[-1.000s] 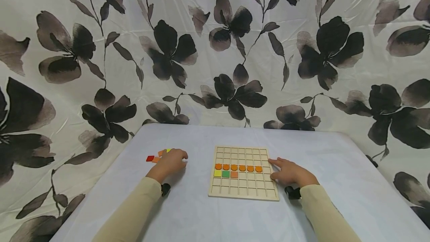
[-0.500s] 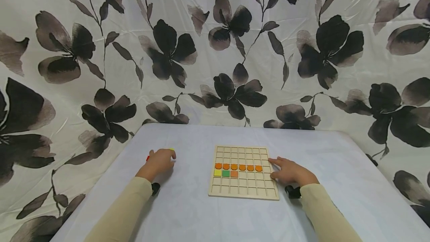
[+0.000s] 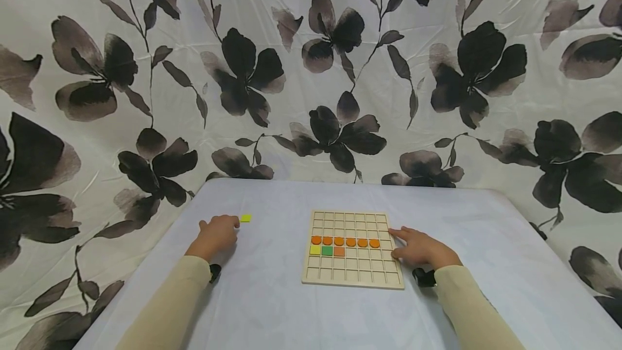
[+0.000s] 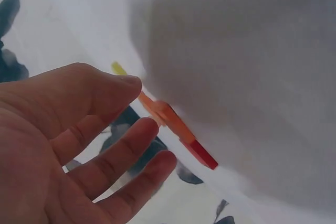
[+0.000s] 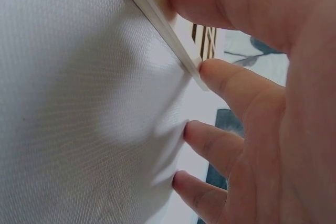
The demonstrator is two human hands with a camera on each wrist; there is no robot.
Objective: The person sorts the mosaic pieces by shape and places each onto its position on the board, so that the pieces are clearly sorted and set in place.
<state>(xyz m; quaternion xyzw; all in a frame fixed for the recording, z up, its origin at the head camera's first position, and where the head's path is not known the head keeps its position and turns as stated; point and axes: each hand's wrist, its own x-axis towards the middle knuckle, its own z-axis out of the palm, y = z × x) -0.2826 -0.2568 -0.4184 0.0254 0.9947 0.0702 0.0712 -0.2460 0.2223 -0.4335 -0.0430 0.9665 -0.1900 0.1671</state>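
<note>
My left hand [image 3: 217, 235] hovers over the left side of the table with fingers loosely bent. In the left wrist view, a red tile [image 4: 203, 156], orange tiles [image 4: 177, 121] and a yellow tile [image 4: 118, 68] lie just past its fingertips; the head view shows only the yellow tile [image 3: 246, 218], the others hidden behind the hand. A wooden grid board [image 3: 359, 273] lies at the centre. It bears a row of orange discs [image 3: 351, 242], with yellow [image 3: 315, 250], green [image 3: 328, 251] and orange [image 3: 339, 251] square tiles below. My right hand [image 3: 423, 248] touches the board's right edge with thumb and forefinger.
A white cloth covers the table [image 3: 272, 312]. Behind it hangs a pale curtain [image 3: 291, 85] printed with dark flowers. Each wrist wears a black band, and both sleeves are beige.
My left hand has moved left over the loose tiles, covering the red and orange ones and uncovering the yellow one in the head view. The right hand and board have stayed put.
</note>
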